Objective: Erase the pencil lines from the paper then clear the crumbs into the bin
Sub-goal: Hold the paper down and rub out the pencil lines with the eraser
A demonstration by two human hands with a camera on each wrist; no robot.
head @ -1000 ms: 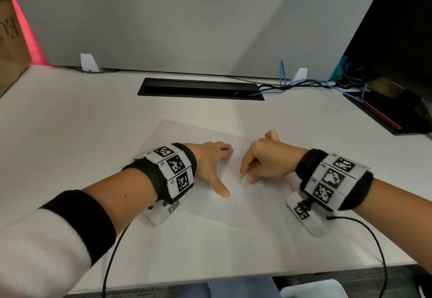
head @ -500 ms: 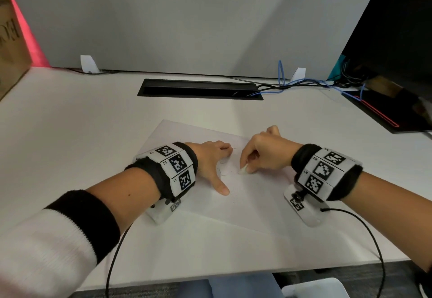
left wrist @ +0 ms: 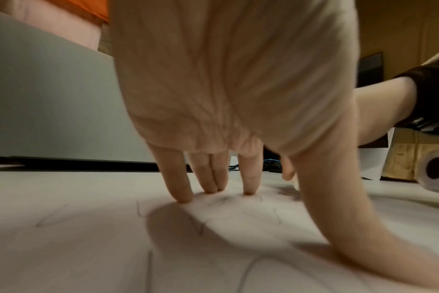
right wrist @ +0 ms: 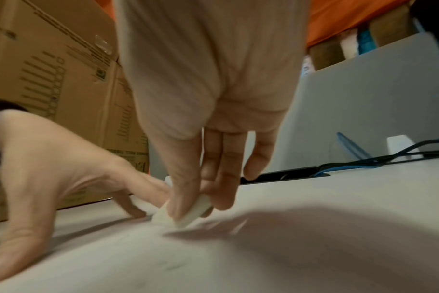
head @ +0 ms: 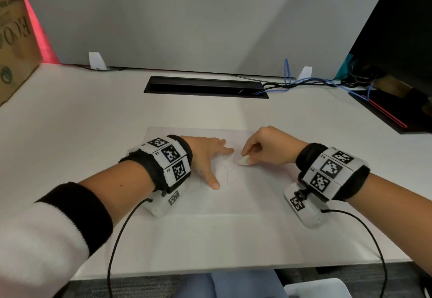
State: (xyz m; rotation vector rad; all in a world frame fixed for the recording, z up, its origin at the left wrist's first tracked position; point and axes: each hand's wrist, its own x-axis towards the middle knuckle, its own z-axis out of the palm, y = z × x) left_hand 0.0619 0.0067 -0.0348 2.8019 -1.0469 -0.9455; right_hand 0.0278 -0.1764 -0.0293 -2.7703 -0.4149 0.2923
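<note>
A white sheet of paper point(head: 233, 202) lies on the desk with faint pencil lines point(head: 224, 174) near its middle. My left hand point(head: 210, 157) presses flat on the sheet, fingers spread and straight, thumb stretched toward me; the left wrist view shows its fingertips point(left wrist: 186, 196) on the paper among pencil strokes point(left wrist: 138, 210). My right hand point(head: 264, 148) pinches a small white eraser point(head: 244, 160) between thumb and fingers, its lower edge on the paper just right of the left fingers. The eraser point(right wrist: 188, 212) sits tilted under the thumb in the right wrist view.
A grey divider panel point(head: 198, 22) stands at the back behind a black cable slot point(head: 205, 87). Blue and black cables point(head: 304, 81) run off to the right. A cardboard box point(head: 14, 38) stands far left and a dark device point(head: 392, 115) at the right edge. No bin is in view.
My right hand with the eraser has slid away from me and slightly up the sheet, toward the left fingertips. The left hand has stayed pressed on the paper.
</note>
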